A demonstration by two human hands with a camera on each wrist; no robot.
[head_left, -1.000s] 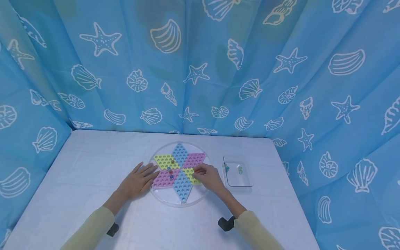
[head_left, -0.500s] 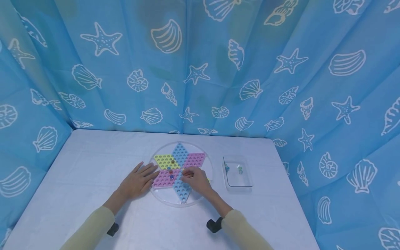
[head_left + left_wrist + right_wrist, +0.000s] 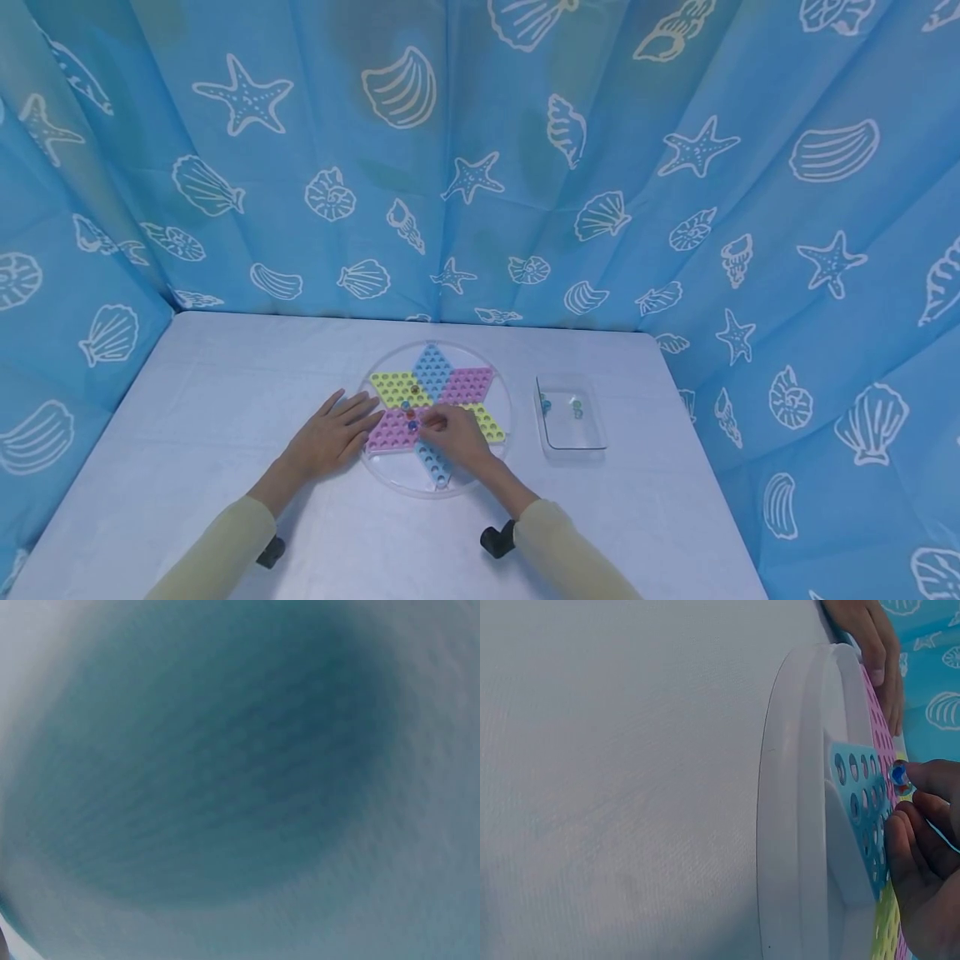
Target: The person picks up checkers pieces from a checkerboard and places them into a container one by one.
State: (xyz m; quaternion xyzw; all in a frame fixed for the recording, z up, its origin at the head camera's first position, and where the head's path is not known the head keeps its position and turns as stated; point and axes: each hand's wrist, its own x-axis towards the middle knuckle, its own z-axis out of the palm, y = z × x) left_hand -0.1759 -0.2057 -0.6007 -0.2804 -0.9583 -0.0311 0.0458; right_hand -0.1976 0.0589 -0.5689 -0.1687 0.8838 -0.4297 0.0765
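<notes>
In the head view, the right hand (image 3: 453, 433) has moved left over the round star-patterned plastic board (image 3: 402, 475), bringing fingertips beside a round blue glassy marble (image 3: 412, 425) in its pink diamond (image 3: 384, 435), left hand (image 3: 337, 435) straight-fingered; left wrist shows blur; right wrist leaves any pinch unclear.

And there's the right hand (image 3: 928, 889), coming in from the right edge, fingers bent, one fingertip right by a blue marble (image 3: 898, 775); touching or not, I can't tell from here. Board's white rim (image 3: 784, 825) curves past, blue section (image 3: 860, 796) nearest me, pink section (image 3: 878, 712) beyond, yellow section (image 3: 886, 919) low. Up top, I spot the left hand (image 3: 866, 631), then shell-print curtain (image 3: 932, 671); white cloth (image 3: 622, 780) fills the left.
</notes>
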